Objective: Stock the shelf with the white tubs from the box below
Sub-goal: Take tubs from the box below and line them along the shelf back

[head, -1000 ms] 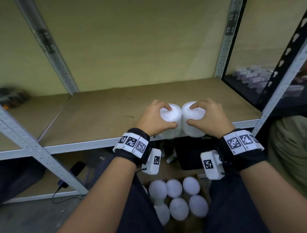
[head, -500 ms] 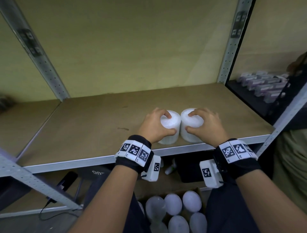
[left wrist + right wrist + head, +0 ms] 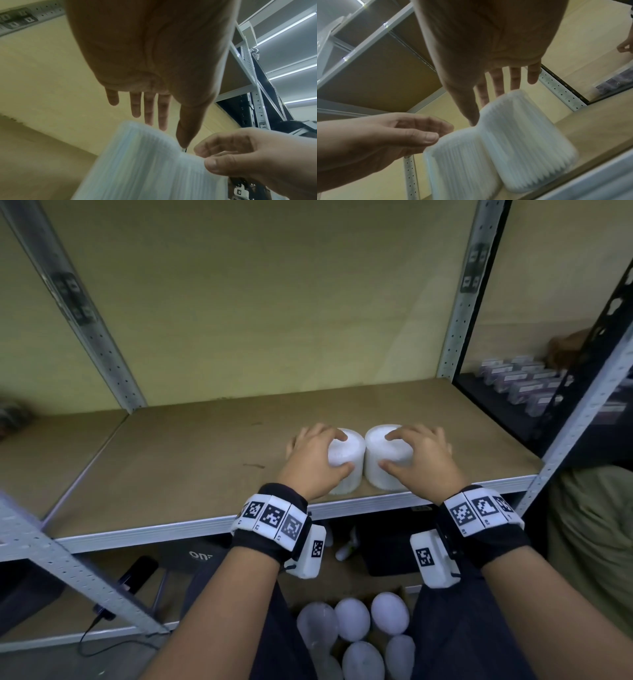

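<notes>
Two white tubs (image 3: 368, 460) stand touching on the shelf (image 3: 191, 474), each hand's (image 3: 313, 463) fingers curled around one.

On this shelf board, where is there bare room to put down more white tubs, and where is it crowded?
Bare board lies left of the left tub, as far as the seam to the neighbouring board, and behind both tubs to the back wall. A narrower strip is free between the right tub and the right upright. It is crowded at the front edge, where the left hand and right hand cover the touching tubs.
</notes>
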Demonstrator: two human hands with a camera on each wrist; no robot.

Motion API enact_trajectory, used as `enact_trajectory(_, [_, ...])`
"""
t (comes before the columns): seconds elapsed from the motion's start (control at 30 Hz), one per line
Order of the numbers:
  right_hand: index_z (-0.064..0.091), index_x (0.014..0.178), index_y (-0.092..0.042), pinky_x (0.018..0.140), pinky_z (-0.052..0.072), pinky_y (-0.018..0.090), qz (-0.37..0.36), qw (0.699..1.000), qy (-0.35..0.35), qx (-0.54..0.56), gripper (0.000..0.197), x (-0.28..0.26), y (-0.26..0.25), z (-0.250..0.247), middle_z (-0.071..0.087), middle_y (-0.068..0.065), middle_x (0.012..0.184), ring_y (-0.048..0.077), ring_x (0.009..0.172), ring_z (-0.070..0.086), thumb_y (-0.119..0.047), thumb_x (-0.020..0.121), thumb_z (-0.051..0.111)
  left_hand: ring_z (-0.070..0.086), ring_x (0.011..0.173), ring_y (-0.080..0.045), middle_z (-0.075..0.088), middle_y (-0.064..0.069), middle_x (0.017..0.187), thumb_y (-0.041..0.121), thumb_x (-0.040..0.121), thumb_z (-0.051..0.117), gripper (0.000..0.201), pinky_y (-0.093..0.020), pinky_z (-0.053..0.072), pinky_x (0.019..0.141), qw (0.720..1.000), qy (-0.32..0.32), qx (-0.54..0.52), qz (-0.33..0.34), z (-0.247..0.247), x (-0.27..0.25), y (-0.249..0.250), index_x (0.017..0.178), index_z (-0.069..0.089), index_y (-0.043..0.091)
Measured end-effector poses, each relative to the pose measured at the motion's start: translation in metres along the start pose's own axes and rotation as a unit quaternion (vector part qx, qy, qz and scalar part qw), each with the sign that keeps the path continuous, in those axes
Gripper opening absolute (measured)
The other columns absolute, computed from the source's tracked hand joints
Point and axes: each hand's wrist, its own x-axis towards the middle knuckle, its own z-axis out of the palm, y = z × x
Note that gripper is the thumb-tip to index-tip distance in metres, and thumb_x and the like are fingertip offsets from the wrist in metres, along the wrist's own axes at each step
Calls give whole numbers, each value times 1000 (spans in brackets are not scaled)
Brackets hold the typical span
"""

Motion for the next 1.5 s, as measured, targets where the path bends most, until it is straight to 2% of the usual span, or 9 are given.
enact_trajectory(0.17, [68, 109, -16, 100, 38, 28, -47, 999, -27, 4, 24, 0, 2, -9, 63, 2, 120, 20, 120, 51, -23, 87, 63, 48, 119, -14, 57, 5, 121, 31, 85, 63, 30, -23, 35, 95, 1000, -13, -17, 12, -5, -9, 6, 113, 62, 20])
enact_trajectory(0.37, [69, 106, -15, 99, 41, 28, -61, 998, -31, -15, 20, 0, 2, -10, 62, 3, 118, 20, 117, 53, -14, 88, 60, 52, 115, -13, 61, 5, 117, 21, 87, 62, 21, -16, 32, 88, 1000, -10, -12, 19, -4, -12, 8, 107, 67, 19])
enact_trajectory(0.47, [70, 102, -16, 97, 42, 28, -58, 998, -18, -15, 18, 2, 2, -9, 64, 2, 115, 19, 114, 55, -14, 87, 61, 46, 102, -6, 63, 7, 113, 14, 88, 59, 19, -10, 26, 81, 1000, 7, -10, 15, -4, -10, 8, 103, 70, 21])
enact_trajectory(0.63, [73, 99, -17, 90, 40, 19, -38, 999, -13, 9, 16, 6, 5, -10, 67, 0, 114, 17, 110, 59, -15, 86, 63, 51, 98, -6, 66, 6, 107, 10, 87, 59, 20, -15, 34, 81, 1000, 17, -19, 8, 0, -2, 5, 96, 73, 22])
enact_trajectory(0.73, [74, 100, -16, 87, 37, 17, -27, 999, -6, 16, 17, 10, 6, -9, 68, 1, 114, 18, 110, 59, -14, 86, 63, 41, 93, -3, 66, 7, 107, 11, 87, 59, 20, -12, 29, 79, 1000, 15, -25, 7, 3, 4, 5, 98, 73, 21])
enact_trajectory(0.8, [73, 100, -15, 85, 34, 16, -23, 1000, 0, 16, 18, 15, 8, -7, 68, 1, 115, 18, 111, 59, -13, 86, 62, 44, 96, -4, 66, 6, 106, 10, 87, 59, 20, -12, 30, 80, 999, 15, -33, 7, 6, 9, 4, 96, 73, 22])
enact_trajectory(1.03, [73, 102, -16, 93, 43, 25, -2, 1000, -4, 26, 19, 40, 16, -3, 68, 2, 116, 21, 113, 59, -13, 87, 60, 66, 91, -12, 72, 2, 97, 8, 82, 64, 18, -23, 51, 84, 998, 16, -55, 6, 18, 39, 4, 88, 76, 20])
enact_trajectory(1.3, [74, 101, -11, 87, 40, 18, 35, 999, -15, 38, 18, 94, 24, 3, 69, 8, 114, 21, 108, 63, -10, 86, 63, 67, 90, -17, 73, -6, 97, 4, 83, 67, 11, -19, 44, 77, 999, -5, -47, 3, 25, 92, 8, 90, 76, 9])
enact_trajectory(1.5, [74, 98, -8, 86, 49, 28, 63, 997, -7, 33, 15, 135, 29, 9, 70, 9, 111, 24, 104, 64, -8, 86, 65, 66, 91, -21, 71, -8, 98, 6, 82, 69, 10, -25, 48, 79, 998, -31, -48, -12, 30, 137, 4, 89, 75, 9])
